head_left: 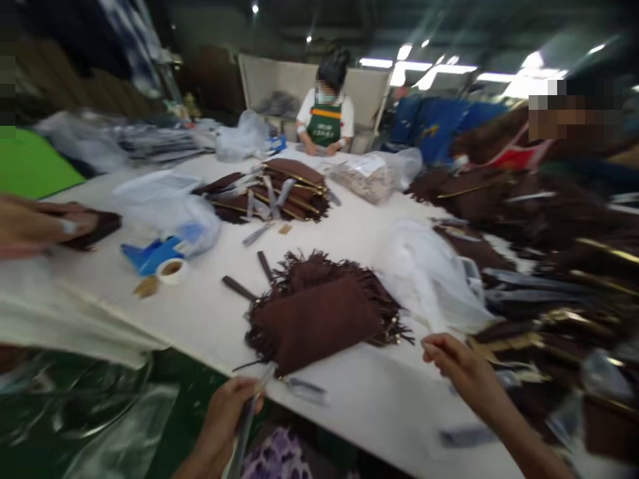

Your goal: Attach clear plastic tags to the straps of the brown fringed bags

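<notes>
A dark brown fringed pouch (319,319) lies on the white table (200,319) in front of me, with two dark straps sticking out at its left. At the table's front edge, my left hand (234,406) is closed on a thin, greyish plastic-wrapped strip (244,429), just below the pouch's near left corner. Right of the pouch my right hand (446,359) has its fingers pinched together beside a white plastic bag (424,273); whether it holds the bag's edge is too blurred to tell. A small wrapped strip (305,391) lies near the pouch.
Brown pouches (289,189) are stacked farther back. A tape roll (172,269) and blue packet (150,256) lie left. More brown pieces (549,293) crowd the right. A person in a green apron (324,123) sits opposite; another person's hand (44,226) is at the left.
</notes>
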A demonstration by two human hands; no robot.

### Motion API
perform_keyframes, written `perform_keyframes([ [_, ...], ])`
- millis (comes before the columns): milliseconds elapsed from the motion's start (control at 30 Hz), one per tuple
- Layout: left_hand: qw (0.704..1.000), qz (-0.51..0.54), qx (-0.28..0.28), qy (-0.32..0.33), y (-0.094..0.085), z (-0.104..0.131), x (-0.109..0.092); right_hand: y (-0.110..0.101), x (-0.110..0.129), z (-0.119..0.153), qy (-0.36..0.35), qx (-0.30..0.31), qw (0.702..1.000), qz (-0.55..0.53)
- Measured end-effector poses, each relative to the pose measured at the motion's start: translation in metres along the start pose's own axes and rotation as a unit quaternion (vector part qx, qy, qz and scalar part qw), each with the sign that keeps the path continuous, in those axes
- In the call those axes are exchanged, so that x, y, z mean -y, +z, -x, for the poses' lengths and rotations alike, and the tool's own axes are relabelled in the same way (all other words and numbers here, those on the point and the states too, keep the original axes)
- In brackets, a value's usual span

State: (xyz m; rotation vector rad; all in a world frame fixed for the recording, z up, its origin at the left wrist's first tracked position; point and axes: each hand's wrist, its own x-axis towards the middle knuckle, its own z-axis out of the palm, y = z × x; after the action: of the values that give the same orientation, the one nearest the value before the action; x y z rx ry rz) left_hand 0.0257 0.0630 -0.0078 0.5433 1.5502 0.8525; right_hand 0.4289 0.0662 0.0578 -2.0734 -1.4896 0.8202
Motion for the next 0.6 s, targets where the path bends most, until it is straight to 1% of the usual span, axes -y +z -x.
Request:
perform_keyframes([
  [33, 1.0, 0.008, -0.013, -0.003, -0.015, 0.007, 0.005, 0.024, 0.015, 0.01, -0.014, 0.06, 0.997, -0.047],
  [67, 1.0, 0.018, -0.018, -0.002, -0.023, 0.013, 0.007, 0.05, 0.033, 0.023, -0.023, 0.121, 0.988, -0.094],
  [133, 0.999, 0.037, -0.014, 0.002, -0.026, 0.017, 0.008, 0.102, 0.071, 0.051, -0.043, 0.214, 0.96, -0.177],
  [167, 0.999, 0.043, -0.009, 0.003, -0.024, 0.018, 0.008, 0.127, 0.09, 0.062, -0.054, 0.246, 0.946, -0.204],
  [200, 0.999, 0.047, -0.001, 0.002, -0.021, 0.018, 0.007, 0.149, 0.106, 0.07, -0.063, 0.263, 0.937, -0.219],
  [267, 0.999, 0.049, 0.015, -0.005, -0.018, 0.018, 0.008, 0.184, 0.132, 0.077, -0.086, 0.268, 0.933, -0.226],
  [333, 0.998, 0.051, 0.024, -0.008, -0.018, 0.018, 0.01, 0.206, 0.148, 0.077, -0.108, 0.265, 0.933, -0.22],
  [400, 0.998, 0.061, 0.029, -0.008, -0.022, 0.017, 0.012, 0.217, 0.155, 0.075, -0.127, 0.268, 0.932, -0.209],
  [500, 0.997, 0.075, 0.029, -0.007, -0.026, 0.016, 0.013, 0.225, 0.159, 0.073, -0.143, 0.269, 0.936, -0.175],
  [600, 0.997, 0.07, 0.016, -0.01, -0.028, 0.016, 0.012, 0.228, 0.162, 0.074, -0.154, 0.268, 0.942, -0.132],
])
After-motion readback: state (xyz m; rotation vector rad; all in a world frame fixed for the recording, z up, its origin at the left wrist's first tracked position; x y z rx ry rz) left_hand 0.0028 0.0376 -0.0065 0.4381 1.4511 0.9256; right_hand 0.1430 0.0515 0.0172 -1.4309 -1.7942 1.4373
